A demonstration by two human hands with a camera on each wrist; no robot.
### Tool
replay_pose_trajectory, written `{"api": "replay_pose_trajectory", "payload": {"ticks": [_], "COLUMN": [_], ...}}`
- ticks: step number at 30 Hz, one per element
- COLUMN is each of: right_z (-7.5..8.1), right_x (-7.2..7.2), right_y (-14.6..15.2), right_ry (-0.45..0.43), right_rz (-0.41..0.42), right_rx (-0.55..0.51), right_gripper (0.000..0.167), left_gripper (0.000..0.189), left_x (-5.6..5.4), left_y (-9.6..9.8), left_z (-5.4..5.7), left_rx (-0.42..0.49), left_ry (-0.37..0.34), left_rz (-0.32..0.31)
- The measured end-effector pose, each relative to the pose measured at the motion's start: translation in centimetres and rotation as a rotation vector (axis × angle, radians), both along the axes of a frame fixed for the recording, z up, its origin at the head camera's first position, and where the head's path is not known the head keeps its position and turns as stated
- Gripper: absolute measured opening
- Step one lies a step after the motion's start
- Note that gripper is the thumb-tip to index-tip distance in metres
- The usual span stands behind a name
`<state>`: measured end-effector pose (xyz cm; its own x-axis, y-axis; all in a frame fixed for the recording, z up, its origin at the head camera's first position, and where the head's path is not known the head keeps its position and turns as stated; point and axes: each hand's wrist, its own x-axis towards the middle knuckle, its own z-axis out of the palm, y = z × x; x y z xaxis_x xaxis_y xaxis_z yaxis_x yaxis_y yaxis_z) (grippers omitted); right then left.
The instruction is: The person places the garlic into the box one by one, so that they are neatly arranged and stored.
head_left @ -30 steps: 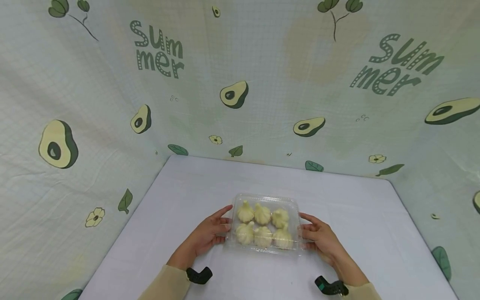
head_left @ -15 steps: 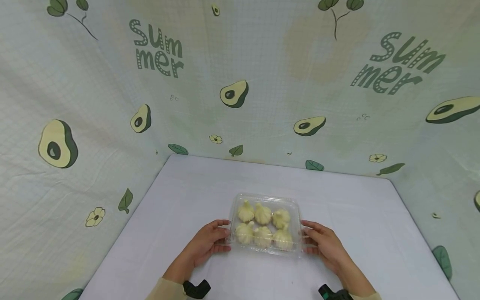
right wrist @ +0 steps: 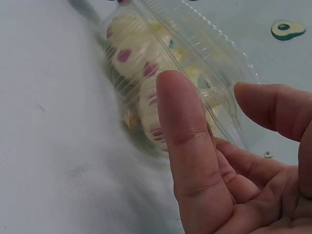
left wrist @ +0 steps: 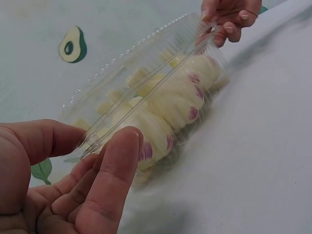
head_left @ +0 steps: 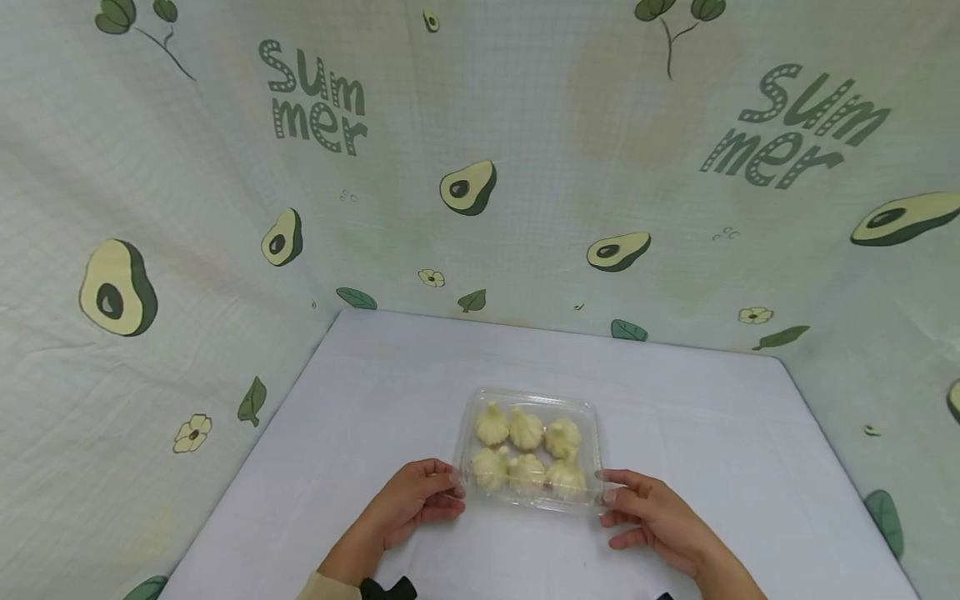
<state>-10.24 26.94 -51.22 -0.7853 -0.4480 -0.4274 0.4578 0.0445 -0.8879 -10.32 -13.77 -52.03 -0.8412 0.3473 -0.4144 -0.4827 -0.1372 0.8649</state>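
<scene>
A clear plastic clamshell box stands on the white table with its lid down. Several garlic bulbs lie inside in two rows; purple patches show on the garlic bulbs from the side. My left hand is at the box's near left corner, thumb on the rim and fingers below it. The right hand holds the near right corner between thumb and fingers. In the right wrist view, the right hand's index finger covers part of the box wall.
White cloth covers the table. A fabric backdrop printed with avocados, leaves and lettering rises behind it and along both sides.
Both hands have slid along the box's sides toward its near corners, closer to me. The box and the garlic bulbs have stayed almost in place.
</scene>
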Motion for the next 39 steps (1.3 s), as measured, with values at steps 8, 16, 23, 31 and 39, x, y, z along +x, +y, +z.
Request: {"api": "replay_pose_trajectory", "payload": {"ticks": [8,16,23,31,39], "right_z": [-0.2,-0.4,-0.3,-0.4,-0.3], "right_x": [0.2,0.1,0.3,0.1,-0.2], "right_y": [-0.6,-1.4,-2.0,-2.5,-2.0], "right_ry": [0.031,0.055,0.062,0.045,0.039], "right_rz": [-0.029,-0.097,-0.152,-0.187,-0.192], "right_rx": [-0.011,0.017,0.027,0.037,0.113], "right_gripper": [0.068,0.064,0.061,0.064,0.051], "left_gripper": [0.012,0.018,0.022,0.023,0.032], "left_x": [0.1,-0.3,-0.7,-0.9,-1.1], "left_y": [0.5,1.1,1.1,1.1,0.1], "left_z": [0.4,0.6,0.5,0.4,0.4], "left_rx": [-0.024,-0.054,-0.1,-0.104,-0.149], "left_ry": [0.009,0.021,0.042,0.04,0.059], "left_rz": [0.007,0.065,0.089,0.128,0.174]}}
